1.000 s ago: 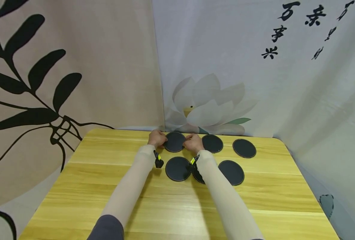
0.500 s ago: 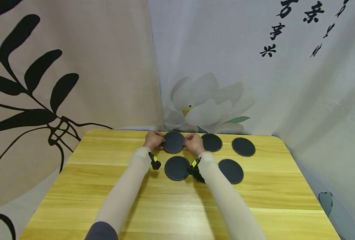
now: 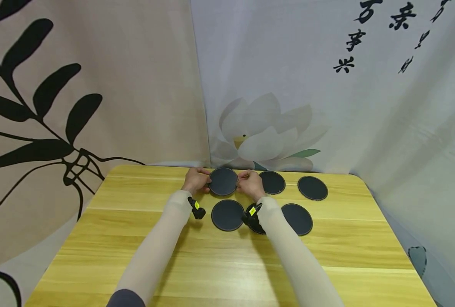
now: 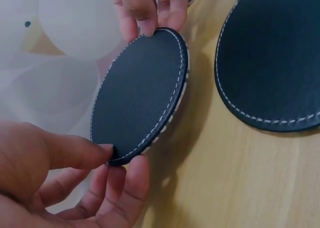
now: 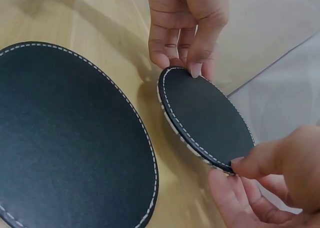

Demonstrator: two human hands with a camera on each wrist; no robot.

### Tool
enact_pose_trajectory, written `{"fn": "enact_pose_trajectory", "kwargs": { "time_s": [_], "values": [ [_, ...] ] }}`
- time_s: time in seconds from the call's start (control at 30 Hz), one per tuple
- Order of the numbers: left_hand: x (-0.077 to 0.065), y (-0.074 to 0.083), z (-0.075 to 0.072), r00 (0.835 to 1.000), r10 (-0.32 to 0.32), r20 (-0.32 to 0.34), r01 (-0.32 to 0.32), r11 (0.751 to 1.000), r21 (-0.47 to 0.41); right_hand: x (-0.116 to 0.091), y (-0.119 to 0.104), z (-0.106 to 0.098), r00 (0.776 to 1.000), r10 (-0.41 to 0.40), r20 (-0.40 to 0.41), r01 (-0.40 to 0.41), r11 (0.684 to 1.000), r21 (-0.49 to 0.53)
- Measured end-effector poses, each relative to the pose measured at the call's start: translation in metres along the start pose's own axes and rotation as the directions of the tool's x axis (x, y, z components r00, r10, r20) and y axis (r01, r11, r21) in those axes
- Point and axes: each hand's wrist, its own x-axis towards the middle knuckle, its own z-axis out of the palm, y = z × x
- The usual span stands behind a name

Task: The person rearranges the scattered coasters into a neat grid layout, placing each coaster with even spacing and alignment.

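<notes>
Between both hands is a round black coaster with pale stitching round its rim, at the far side of the table. My left hand pinches its left edge, thumb on top and fingers beneath, as the left wrist view shows. Opposite, my right hand pinches the right edge the same way. In both wrist views the coaster is raised off the wood, with its shadow below. A patterned light underside shows along its edge in the right wrist view. Another stitched black coaster lies flat close by.
Several more black coasters lie on the wooden table. One coaster is just in front of the held one, and another coaster is at the far right. My right forearm partly covers a front-row coaster. A printed curtain hangs behind the table.
The coaster between my hands has come up slightly from the table. My left hand and wrist have shifted a little to the left. The other coasters stay where they were.
</notes>
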Motion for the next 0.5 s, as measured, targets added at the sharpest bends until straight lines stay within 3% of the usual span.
{"fn": "enact_pose_trajectory", "kwargs": {
  "time_s": [0.2, 0.5],
  "values": [
    [-0.006, -0.001, -0.001, 0.999, 0.043, 0.020, -0.042, 0.999, -0.035, -0.005, 0.000, -0.004, 1.000, -0.019, 0.016, 0.018, 0.999, 0.050],
    [-0.018, -0.005, -0.001, 0.996, 0.081, 0.035, -0.078, 0.994, -0.077, -0.013, 0.004, -0.009, 0.999, -0.046, 0.029, 0.045, 0.998, 0.044]
  ]
}}
